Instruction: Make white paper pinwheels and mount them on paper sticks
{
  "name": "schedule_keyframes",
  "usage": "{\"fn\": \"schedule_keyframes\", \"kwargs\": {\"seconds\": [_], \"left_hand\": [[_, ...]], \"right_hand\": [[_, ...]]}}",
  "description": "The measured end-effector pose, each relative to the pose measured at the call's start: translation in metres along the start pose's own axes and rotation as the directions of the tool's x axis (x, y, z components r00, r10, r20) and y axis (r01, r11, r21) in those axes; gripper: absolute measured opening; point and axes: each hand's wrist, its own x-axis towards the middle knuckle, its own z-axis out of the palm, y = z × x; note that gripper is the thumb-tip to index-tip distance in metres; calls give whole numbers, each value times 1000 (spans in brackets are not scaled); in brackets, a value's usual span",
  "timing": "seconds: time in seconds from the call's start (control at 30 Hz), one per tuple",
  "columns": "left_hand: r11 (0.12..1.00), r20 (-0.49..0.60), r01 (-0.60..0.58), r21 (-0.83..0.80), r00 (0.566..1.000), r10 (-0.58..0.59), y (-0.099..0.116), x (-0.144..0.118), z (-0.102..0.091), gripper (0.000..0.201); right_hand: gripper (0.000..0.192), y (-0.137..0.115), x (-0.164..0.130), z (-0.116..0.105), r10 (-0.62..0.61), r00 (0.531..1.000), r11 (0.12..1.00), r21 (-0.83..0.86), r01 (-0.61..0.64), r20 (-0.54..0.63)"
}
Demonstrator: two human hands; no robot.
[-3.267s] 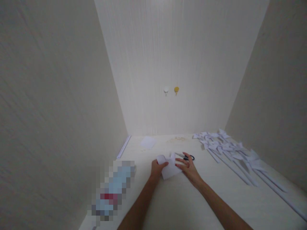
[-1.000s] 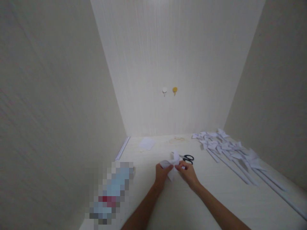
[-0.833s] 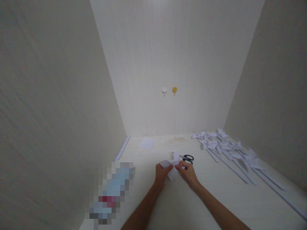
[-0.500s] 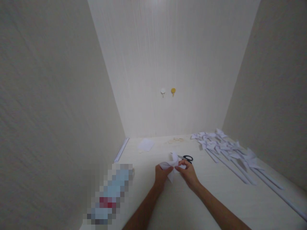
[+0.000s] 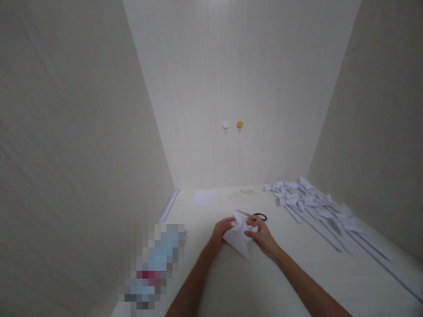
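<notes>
One white, part-folded paper piece (image 5: 236, 241) with loose flaps is sitting just in front of one pair of black-handled metal scissors (image 5: 244, 213), the left hand's (image 5: 222, 231) grip clasping its left edge, the right hand's (image 5: 262, 237) pinching its right. Right of the scissors, several rod-mounted white paper pinwheels (image 5: 300, 201), seemingly finished, are overlapping beyond exact count; beyond the scissors leftward, one flat white square sheet (image 5: 202, 198) is lying unfolded.

The fingers (image 5: 255, 219) of the right hand (image 5: 263, 237) cover part of the scissors (image 5: 247, 214), leaving one black loop and a blade. Coarse pixel blocks mask an item (image 5: 161, 259) at left, and tan bits (image 5: 246, 192) near the back wall (image 5: 211, 163) are too small to identify. A long white stick (image 5: 405, 285) runs off the right edge, both forearms (image 5: 196, 279) off the bottom.
</notes>
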Motion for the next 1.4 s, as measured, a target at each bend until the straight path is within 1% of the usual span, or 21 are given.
{"fn": "schedule_keyframes", "kwargs": {"seconds": [0.07,0.13,0.23,0.33,0.53,0.63,0.7,0.77,0.87,0.9,0.97,1.03,1.1,1.17,1.23,1.3,1.4], "left_hand": [[1000,39,30,0,999,-30,3,-2,0,37],[998,64,62,23,996,-64,2,-2,1,45],[990,52,70,119,996,-77,-3,-1,2,57],[975,36,57,213,997,-66,-7,1,1,60],[939,62,11,343,998,-34,-11,3,-3,63],[931,19,10,364,1000,-19,-15,5,-4,73],[940,-47,37,338,999,-22,-18,7,-4,80],[961,-121,57,271,992,-25,-19,9,-4,85],[994,-227,43,99,974,-20,-17,10,-2,89],[999,-259,28,33,966,-19,-15,10,-1,89],[997,-323,-9,-81,946,-17,-11,9,-1,91],[986,-383,-54,-156,924,-10,-8,9,-1,90],[976,-420,-95,-198,907,3,-7,10,-3,87],[969,-430,-120,-217,903,16,-9,11,-4,85],[968,-435,-131,-215,900,25,-11,12,-4,85],[971,-446,-136,-196,894,35,-14,13,-3,87],[982,-444,-130,-134,894,58,-18,14,-2,90]], "right_hand": [[50,-1,-1,-2,30,994,999,-21,-28,103],[54,-3,-3,-3,34,980,998,-51,-25,197],[55,-6,-4,-3,21,962,992,-125,13,273],[54,-9,-6,-2,16,955,981,-192,43,296],[55,-15,-7,0,30,955,970,-239,44,295],[55,-12,-6,-1,5,959,967,-247,67,283],[56,-9,-5,-1,-25,969,971,-224,81,245],[56,-8,-5,0,-34,981,986,-152,64,189],[55,-10,-5,2,-19,990,1000,-12,20,140],[56,-12,-5,3,-26,990,1000,16,24,137],[59,-13,-6,4,-64,988,998,21,62,140],[63,-12,-8,7,-108,981,994,-10,111,161],[61,-8,-11,9,-129,967,989,-49,143,220],[50,-5,-13,11,-124,940,980,-109,166,317],[36,-3,-15,13,-118,920,957,-203,205,374],[32,-2,-16,15,-126,930,921,-307,239,346],[29,-1,-14,17,-119,968,889,-410,203,221]]}}
